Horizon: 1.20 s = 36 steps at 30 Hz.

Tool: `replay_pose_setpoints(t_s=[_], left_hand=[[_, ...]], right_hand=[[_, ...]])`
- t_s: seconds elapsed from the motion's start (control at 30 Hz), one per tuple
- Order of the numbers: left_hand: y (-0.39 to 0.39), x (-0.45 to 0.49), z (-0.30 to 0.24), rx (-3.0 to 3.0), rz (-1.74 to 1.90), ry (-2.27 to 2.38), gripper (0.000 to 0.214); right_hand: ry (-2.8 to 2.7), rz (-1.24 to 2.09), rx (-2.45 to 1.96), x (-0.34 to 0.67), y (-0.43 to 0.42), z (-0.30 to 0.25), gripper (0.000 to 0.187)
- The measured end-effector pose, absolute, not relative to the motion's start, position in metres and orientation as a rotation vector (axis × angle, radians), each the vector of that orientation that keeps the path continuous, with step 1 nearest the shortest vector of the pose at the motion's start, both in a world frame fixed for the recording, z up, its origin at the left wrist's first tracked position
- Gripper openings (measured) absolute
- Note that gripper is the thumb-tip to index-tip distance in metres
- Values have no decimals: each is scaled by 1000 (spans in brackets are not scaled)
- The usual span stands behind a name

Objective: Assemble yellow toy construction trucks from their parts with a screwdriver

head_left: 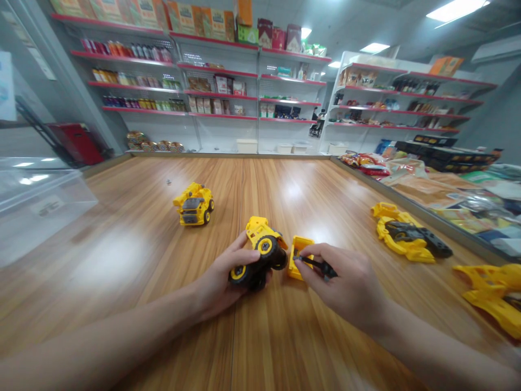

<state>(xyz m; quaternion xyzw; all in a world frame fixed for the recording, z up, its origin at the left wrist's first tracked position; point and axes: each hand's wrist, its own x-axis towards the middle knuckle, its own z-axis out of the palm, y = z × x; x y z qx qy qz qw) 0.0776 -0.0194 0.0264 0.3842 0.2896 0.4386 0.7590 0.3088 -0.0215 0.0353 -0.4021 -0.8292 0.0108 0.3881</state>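
Note:
My left hand (222,274) is closed around a yellow toy truck chassis (260,252) with black wheels, tipped on its side on the wooden table (134,260). My right hand (345,282) pinches a small black screwdriver (316,263), its tip against a loose yellow toy part (300,247) lying just right of the chassis. A whole yellow toy truck (194,203) stands upright further back on the left, away from both hands.
More yellow and black toy pieces (405,233) lie at the right, with another yellow part (494,296) near the right edge. A clear plastic box (36,206) stands at the left. Goods lie on a side table (448,184). Store shelves (228,81) line the back wall.

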Motion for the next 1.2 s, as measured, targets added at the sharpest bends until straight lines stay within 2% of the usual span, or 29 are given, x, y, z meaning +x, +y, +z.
replay_pose_setpoints(t_s=[0.1,0.3,0.63,0.83,1.0,1.2], left_hand=[[-22,80,25,636,880,615,34],[-26,86,22,373,744,610,38],[-32,90,17,348,728,615,37],[-30,91,22,325,737,629,33],[-29,90,20,298,753,603,37],[-26,89,15,281,802,613,34]], right_hand=[[-2133,6,-917,305,-26,34,10],[-2197,82,-785,296,-31,28,8],[-2244,106,-862,289,-28,17,11],[-2261,118,-876,287,-28,20,21],[-2272,203,-887,289,-31,26,13],[-2311,180,-775,287,-34,27,15]])
